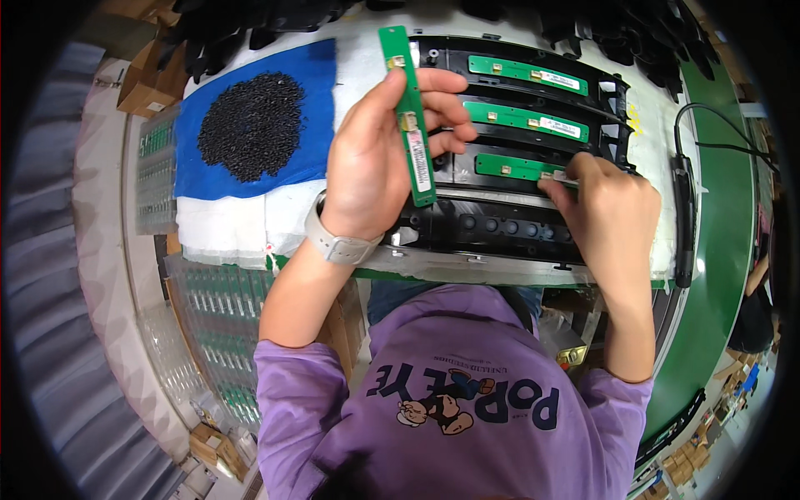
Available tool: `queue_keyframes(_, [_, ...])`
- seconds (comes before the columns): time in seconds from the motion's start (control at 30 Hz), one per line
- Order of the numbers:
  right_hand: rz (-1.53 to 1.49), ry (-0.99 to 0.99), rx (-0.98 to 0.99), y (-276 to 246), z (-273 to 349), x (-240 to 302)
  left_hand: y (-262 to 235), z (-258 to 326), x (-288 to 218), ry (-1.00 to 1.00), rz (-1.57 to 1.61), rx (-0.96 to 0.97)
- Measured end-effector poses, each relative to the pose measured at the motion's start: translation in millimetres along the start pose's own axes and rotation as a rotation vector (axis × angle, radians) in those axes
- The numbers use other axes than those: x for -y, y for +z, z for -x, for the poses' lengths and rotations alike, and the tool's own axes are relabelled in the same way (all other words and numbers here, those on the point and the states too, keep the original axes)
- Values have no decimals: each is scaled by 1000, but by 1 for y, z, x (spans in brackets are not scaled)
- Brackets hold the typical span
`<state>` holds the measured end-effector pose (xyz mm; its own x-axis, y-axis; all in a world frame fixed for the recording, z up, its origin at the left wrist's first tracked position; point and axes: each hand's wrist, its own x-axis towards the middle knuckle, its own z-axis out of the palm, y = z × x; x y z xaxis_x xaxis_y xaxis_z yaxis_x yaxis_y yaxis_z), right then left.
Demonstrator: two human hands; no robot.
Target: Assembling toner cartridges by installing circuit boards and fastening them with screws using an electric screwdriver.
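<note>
My left hand [371, 146] holds a long green circuit board [411, 137] upright, pinched at the thumb, with the other fingers spread behind it. My right hand [612, 200] is closed at the right end of another green circuit board [500, 167], which lies in the third of several black plastic housings. Its fingertips are partly hidden, so I cannot tell if they grip or press the board. Two more circuit boards, a far one [508, 71] and a middle one [517, 119], lie in the housings beyond. Nearest me, a black housing [500, 227] with a row of round holes shows no board.
A heap of small black screws [254, 125] sits on a blue cloth [321, 92] at the left. Clear trays of boards [221, 333] stand below the table's left side. At the right lie a black handheld tool [683, 217] and its cable. Dark parts [233, 33] crowd the far edge.
</note>
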<state>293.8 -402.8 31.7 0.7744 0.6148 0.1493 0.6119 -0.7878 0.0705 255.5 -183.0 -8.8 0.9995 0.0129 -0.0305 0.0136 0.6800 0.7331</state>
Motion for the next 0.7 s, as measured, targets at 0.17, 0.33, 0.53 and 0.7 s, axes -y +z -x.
queue_keyframes(0.17, [-341,-296,-319,-6,-16,20,19,0,0,-47,79,-49])
queue_keyframes(0.33, [-379,-671,-560,0,-63,45,1,5,-3,-225,402,232])
queue_keyframes(0.53, [-374,-750,-512,-16,-55,34,17,12,-14,-310,5,296])
queue_keyframes(0.7, [-652,-556,-356,-24,-17,10,4,0,-10,-25,-89,85])
